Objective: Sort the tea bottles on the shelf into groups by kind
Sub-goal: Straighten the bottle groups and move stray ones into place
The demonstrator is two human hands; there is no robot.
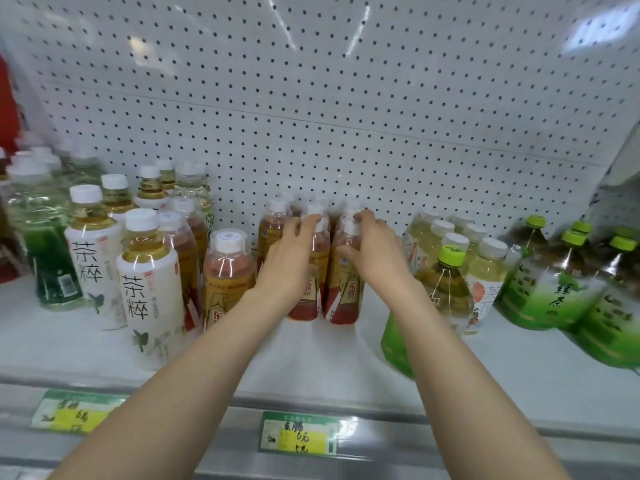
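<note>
Several red-brown tea bottles with gold-and-red labels stand in a tight cluster at the shelf's middle. My left hand [292, 251] wraps the front left bottle [308, 292] of that cluster. My right hand [372, 244] grips the front right bottle [346, 292] just below its white cap. One more bottle of this kind [227, 271] stands alone just to the left. White-labelled amber tea bottles [149, 289] fill the left side. A green-capped bottle [446, 289] and pale yellow bottles [485, 271] stand to the right.
Large green-labelled tea bottles [561, 289] crowd the far right, and a dark green bottle [52, 265] stands at far left. A white pegboard [329, 116] backs the shelf [311, 358]. Price tags [299, 434] sit on the front rail.
</note>
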